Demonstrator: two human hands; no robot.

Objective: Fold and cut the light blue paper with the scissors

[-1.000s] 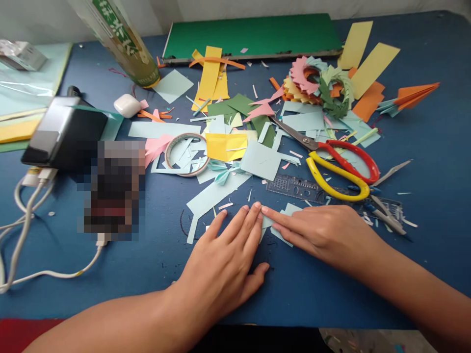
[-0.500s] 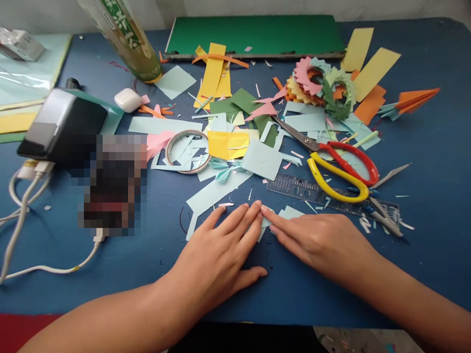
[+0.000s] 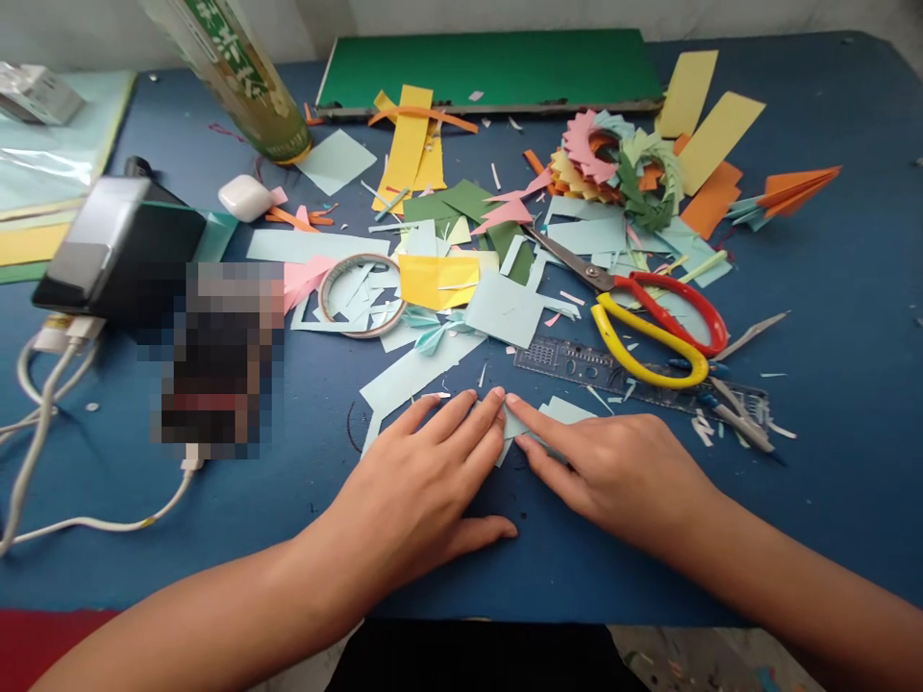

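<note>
Palm down on the table, my left hand (image 3: 436, 471) has its fingers stretched out and its thumb to the side. Its fingertips press on a small light blue paper piece (image 3: 511, 424), most of which is hidden under the hands. From the right, my right hand (image 3: 612, 461) rests its extended index finger on the same paper, close to the left fingertips; its other fingers are partly hidden. Just beyond the right fingers lies another light blue paper piece (image 3: 566, 411). Past the left fingers is a long light blue strip (image 3: 425, 370).
Scissors (image 3: 612, 288) with red and yellow handles lie over a clear ruler (image 3: 569, 362). Paper scraps surround a tape roll (image 3: 323, 298). Folded paper rings (image 3: 653, 183) sit behind. A bottle (image 3: 252, 86), a black box-shaped object (image 3: 144, 250) and white cables (image 3: 93, 524) are at left.
My right index finger has shifted slightly away from the left fingertips, so more of the light blue paper shows between them. The whole view has moved a little.
</note>
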